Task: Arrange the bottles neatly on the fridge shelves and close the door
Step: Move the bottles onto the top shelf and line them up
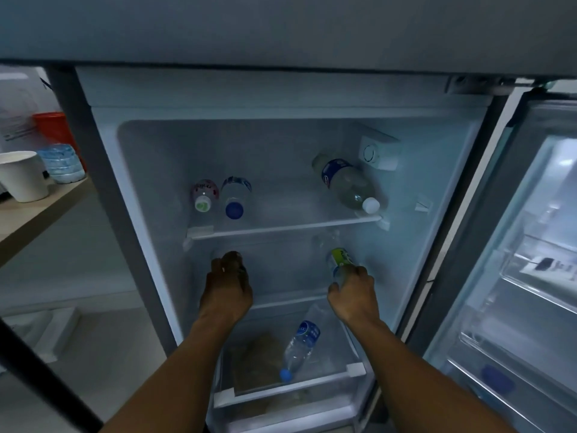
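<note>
The fridge stands open in front of me. On the upper shelf [281,228] two small bottles stand upright at the left: a pink-labelled one [204,195] and a blue-capped one [235,195]. A larger white-capped bottle [345,182] lies tilted at the right. My left hand [229,284] reaches onto the middle shelf, fingers curled around something mostly hidden. My right hand [354,293] grips a green-labelled bottle [340,260] at that shelf's right. A blue-labelled bottle [301,345] lies slanted in the bottom drawer [290,390].
The fridge door [515,276] hangs open at the right, its racks holding a dark blue item [496,378]. A counter [31,220] at the left carries a white cup [25,176], a blue-white stack and an orange bucket [53,126].
</note>
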{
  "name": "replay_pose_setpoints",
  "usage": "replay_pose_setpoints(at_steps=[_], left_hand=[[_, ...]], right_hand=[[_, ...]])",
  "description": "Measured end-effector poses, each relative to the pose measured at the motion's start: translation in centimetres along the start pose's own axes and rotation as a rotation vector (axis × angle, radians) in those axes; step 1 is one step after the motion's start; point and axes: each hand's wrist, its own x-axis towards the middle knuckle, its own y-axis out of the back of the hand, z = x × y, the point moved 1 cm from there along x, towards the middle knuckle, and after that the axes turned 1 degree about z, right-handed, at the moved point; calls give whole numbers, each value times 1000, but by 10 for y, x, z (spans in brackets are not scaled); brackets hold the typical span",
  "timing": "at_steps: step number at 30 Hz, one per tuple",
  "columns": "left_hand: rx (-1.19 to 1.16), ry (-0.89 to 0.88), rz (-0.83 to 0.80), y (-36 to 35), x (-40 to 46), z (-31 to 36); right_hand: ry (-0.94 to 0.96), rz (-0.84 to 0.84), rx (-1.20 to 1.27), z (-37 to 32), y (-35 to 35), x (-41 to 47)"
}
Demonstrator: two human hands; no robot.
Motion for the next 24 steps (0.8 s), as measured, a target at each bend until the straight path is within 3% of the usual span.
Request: replay_pose_setpoints(at_steps=[7,14,20,24], left_hand=[[58,221,-239,-33,16,-15],[-90,237,-230,-55,27,-14],[-65,157,-192,-62,29,-18],[-21,195,-197,-62,31,-20]], right_hand=[[-63,-18,23,21,-20,14],[-45,21,35,27,-33,25],[-22,42,44,30,-40,31],[-32,22,63,32,-43,32]])
